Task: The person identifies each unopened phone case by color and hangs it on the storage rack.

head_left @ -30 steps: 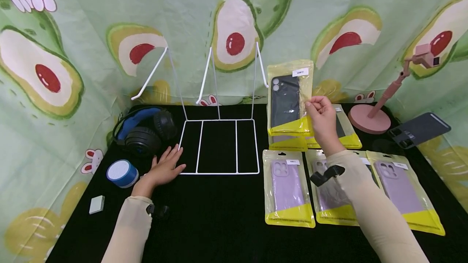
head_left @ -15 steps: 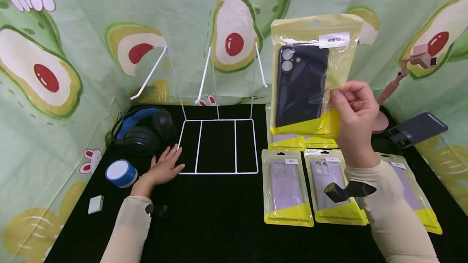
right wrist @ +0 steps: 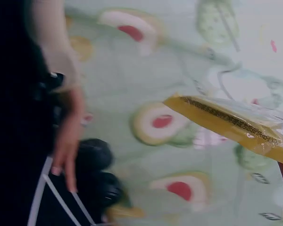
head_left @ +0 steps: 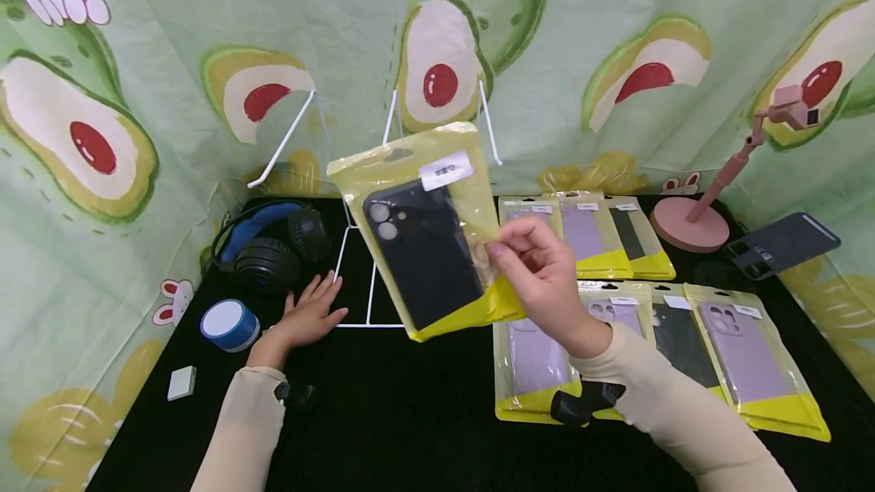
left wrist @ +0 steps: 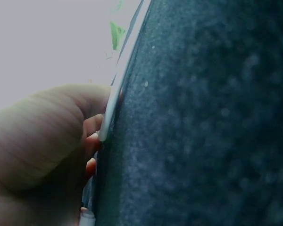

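one yellow-and-clear pack (head_left: 425,238), dark phone case (head_left: 420,268) inside: in the air before the white wire rack (head_left: 370,291), top leaning left, hiding part of the middle prong (head_left: 390,116). right hand (head_left: 543,272) pinches its right edge low down, thumb in front; left hand (head_left: 306,313) lies with fingers spread at the rack's left side, grasping nothing, thumb seemingly against the wire. step in hand, as i judge it: carrying the pack at the rack. best done slowly, tilt straightened, hang hole (head_left: 402,154) kept uppermost and free of fingers. a one-sided pinch may let the film flex, so grip firmly; a light steadying left palm should stop any knock shifting the wires.
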The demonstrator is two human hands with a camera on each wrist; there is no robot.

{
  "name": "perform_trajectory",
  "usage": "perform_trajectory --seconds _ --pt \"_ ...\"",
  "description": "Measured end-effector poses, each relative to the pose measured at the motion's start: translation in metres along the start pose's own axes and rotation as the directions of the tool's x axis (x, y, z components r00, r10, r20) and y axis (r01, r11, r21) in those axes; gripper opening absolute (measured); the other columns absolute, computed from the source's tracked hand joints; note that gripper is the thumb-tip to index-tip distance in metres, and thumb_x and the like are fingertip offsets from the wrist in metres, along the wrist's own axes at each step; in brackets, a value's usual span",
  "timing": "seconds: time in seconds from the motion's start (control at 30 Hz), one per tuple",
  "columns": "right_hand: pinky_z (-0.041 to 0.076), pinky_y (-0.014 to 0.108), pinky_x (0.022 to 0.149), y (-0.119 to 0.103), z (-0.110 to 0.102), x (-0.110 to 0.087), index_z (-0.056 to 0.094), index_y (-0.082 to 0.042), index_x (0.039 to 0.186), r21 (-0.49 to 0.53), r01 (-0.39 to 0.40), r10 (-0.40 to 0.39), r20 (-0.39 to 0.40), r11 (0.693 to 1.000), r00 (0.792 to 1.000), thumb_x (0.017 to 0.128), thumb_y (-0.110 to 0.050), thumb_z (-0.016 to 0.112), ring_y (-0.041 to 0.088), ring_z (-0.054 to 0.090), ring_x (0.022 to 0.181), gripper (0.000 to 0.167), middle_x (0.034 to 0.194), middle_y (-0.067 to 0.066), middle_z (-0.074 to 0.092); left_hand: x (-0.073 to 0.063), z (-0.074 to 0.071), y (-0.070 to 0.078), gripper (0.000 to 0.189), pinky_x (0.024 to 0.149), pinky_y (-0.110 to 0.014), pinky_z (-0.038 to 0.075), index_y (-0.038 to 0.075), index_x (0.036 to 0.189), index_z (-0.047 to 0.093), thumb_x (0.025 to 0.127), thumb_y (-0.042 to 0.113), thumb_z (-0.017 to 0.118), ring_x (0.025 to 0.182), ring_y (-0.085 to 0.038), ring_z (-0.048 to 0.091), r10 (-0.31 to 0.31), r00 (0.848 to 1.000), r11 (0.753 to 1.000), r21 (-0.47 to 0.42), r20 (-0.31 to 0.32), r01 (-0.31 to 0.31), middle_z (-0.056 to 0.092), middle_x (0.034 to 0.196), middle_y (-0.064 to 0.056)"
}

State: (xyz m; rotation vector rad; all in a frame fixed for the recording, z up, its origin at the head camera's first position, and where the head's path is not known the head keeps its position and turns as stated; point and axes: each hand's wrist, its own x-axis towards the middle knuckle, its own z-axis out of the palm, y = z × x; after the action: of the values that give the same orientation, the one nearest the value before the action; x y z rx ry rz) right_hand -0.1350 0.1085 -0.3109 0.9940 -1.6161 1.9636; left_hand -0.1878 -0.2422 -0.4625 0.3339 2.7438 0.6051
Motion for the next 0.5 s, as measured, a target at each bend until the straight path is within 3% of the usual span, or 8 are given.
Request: perform_trajectory --seconds 0.17,0.5 --pt "0.047 0.017 0.052 0.016 0.015 -0.011 0.049 0.014 0.09 -0.009 -0.056 0.057 0.041 0.998 0.998 0.083 0.019 0.05 0.006 0.056 0.061 0.009 0.083 -0.007 0.067 -0.001 -0.001 0.003 0.064 0.101 -0.072 -0.006 0.003 0.15 0.019 0.099 0.034 0.044 0.142 -0.04 0.0 0.014 1.0 1.0 0.013 -0.012 -0.014 0.006 0.157 -0.018" --pt "0.049 0.019 0.054 0.036 0.025 -0.025 0.05 0.011 0.092 -0.016 -0.146 0.147 0.055 0.989 0.988 0.089 0.01 0.054 0.006 0.057 0.063 0.005 0.084 -0.009 0.067 -0.002 -0.002 0.002 0.064 0.101 -0.072 -0.006 0.003 0.15 0.019 0.1 0.032 0.045 0.142 -0.04 0.0 0.005 1.0 1.0 0.015 -0.013 -0.005 0.006 0.157 -0.018"
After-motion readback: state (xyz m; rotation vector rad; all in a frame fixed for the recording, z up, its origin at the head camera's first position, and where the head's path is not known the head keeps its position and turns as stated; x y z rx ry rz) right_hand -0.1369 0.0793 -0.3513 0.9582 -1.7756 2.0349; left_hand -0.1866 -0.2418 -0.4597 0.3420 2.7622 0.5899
